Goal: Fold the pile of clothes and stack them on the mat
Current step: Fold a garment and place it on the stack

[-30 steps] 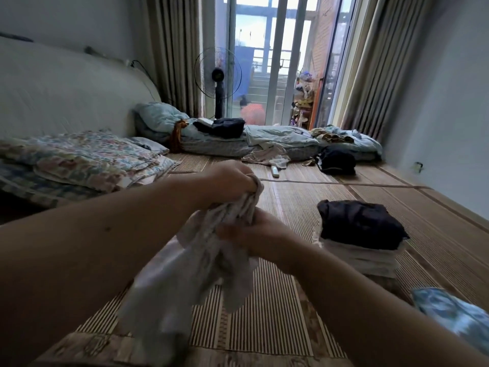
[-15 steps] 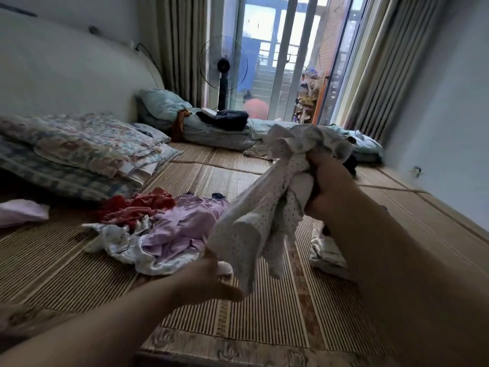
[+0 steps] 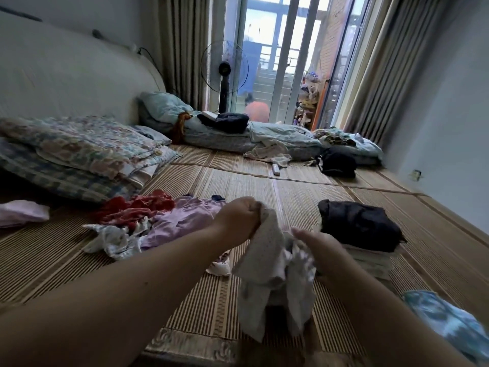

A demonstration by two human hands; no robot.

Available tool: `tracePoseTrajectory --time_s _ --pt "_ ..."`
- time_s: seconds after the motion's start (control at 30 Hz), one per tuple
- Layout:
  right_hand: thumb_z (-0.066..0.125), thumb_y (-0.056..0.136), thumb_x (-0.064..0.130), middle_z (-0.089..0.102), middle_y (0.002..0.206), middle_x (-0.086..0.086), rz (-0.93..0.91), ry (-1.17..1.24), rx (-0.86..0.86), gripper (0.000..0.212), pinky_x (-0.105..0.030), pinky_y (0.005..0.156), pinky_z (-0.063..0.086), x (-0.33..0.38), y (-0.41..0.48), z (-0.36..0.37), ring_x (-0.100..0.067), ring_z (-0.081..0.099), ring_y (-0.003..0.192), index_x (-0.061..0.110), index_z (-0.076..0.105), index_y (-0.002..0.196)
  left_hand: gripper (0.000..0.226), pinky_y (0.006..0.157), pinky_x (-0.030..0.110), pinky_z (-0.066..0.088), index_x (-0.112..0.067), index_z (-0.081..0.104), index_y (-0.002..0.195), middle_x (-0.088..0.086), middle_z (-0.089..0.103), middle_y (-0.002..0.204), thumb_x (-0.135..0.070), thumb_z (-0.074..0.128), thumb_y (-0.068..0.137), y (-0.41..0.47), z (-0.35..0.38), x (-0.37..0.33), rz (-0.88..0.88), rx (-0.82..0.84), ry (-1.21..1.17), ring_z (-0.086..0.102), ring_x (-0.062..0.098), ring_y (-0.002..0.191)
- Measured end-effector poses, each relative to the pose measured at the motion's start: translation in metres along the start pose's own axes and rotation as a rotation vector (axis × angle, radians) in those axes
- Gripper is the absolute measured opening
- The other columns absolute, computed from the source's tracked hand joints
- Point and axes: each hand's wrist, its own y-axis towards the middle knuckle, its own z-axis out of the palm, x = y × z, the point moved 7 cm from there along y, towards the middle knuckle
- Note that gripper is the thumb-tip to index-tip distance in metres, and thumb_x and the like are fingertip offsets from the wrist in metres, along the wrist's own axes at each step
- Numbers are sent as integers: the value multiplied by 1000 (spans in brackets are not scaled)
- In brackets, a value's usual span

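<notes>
White dotted garment [image 3: 267,271] is off the mat [image 3: 238,181], held in the air by both hands. Fingers of the left hand [image 3: 239,217] are curled tight into a fist, pinching the top edge. Fingers of the right hand [image 3: 317,247] are closed into the bunched middle, tips buried in cloth. Left hand sits higher, right hand lower and just beside it. The loose remainder hangs crumpled below both hands, above the mat's near edge. Unfolded pile [image 3: 182,221] lies on the mat to the left: lilac, red and white printed pieces. Folded stack [image 3: 357,223] sits on the mat to the right, dark item on top, light ones under it. Bedding [image 3: 79,149] is stacked far left. Fan [image 3: 225,70] and black bag [image 3: 337,161] are further back.
</notes>
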Motion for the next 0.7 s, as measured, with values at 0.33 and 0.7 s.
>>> tracePoseTrajectory --time_s 0.33,0.7 --pt "57 77 26 59 64 -10 -405 -357 -201 21 -44 60 48 61 -18 19 -26 56 64 5 61 72 17 54 24 38 -20 62 79 -6 57 69 -34 71 79 -7 -3 -63 185 -14 406 51 8 63" --pt "57 85 21 56 66 -17 -716 -635 -429 33 -30 53 41 194 -52 -4 -24 50 59 -10 64 76 56 77 40 56 -33 46 108 -3 61 98 -39 66 56 -46 49 -5 -21 -17 198 61 18 90"
